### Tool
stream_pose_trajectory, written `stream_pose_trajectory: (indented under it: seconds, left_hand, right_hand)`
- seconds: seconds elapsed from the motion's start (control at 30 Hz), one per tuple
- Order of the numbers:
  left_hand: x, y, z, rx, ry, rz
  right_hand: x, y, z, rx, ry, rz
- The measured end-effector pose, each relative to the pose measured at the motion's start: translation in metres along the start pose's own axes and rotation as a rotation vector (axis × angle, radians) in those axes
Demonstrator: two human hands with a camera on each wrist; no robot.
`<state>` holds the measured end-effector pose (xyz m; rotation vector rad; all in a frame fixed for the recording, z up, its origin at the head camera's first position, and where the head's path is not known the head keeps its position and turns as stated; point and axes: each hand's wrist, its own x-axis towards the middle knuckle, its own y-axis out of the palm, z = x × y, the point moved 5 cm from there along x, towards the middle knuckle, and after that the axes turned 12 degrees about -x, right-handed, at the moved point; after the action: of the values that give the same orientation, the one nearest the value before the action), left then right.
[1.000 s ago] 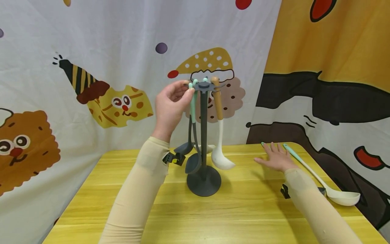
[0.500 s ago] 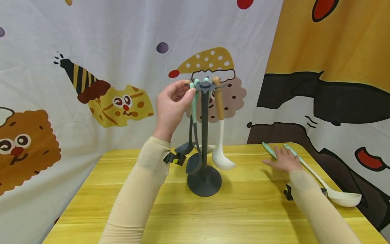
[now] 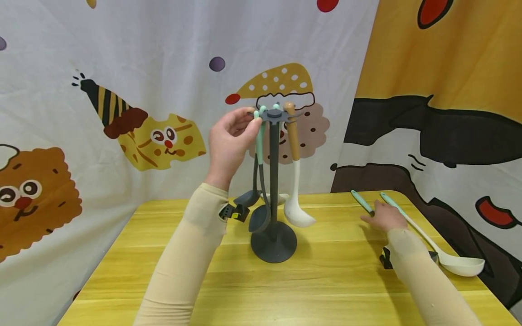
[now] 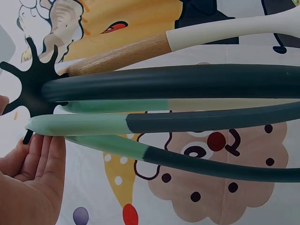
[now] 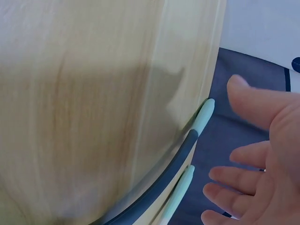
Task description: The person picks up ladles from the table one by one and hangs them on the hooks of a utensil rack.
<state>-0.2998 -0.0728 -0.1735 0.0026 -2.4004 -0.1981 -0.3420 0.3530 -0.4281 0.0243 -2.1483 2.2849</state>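
Observation:
A dark grey utensil rack [image 3: 274, 181] stands upright on the wooden table. At its hooked top, my left hand [image 3: 228, 140] grips one arm of the rack, beside a mint handle [image 4: 79, 125]. From the hooks hang a white ladle [image 3: 297, 215] with a wooden handle, two dark utensils with mint handles, and a pale one behind the post. Over the table's right side my right hand [image 3: 385, 218] reaches out, fingers loosely extended and holding nothing. Just below it lies a dark utensil with a mint handle [image 5: 204, 117], its far end hidden by the arm.
A white ladle [image 3: 461, 266] with a mint handle lies along the table's right edge, beside the right forearm. A curtain with cartoon prints [image 3: 163, 68] hangs close behind the table [image 3: 326, 280].
My right hand has moved slightly right and back toward me, uncovering more of the dark utensil's mint handle. My left hand keeps its hold at the rack's top.

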Motion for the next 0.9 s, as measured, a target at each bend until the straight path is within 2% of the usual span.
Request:
stream_pose_trajectory:
  seconds: [0.27, 0.43, 0.9]
  left_hand:
    - [0.0, 0.0, 0.0, -0.005, 0.003, 0.002]
    - [-0.001, 0.0, -0.001, -0.008, 0.009, 0.0]
    - [-0.001, 0.0, -0.001, -0.028, 0.013, 0.008]
  right_hand:
    - [-0.006, 0.001, -0.011, 0.04, 0.113, 0.088]
    - [-0.009, 0.001, -0.014, 0.047, 0.155, 0.121]
    - [-0.005, 0.013, -0.023, 0.039, 0.193, 0.194]
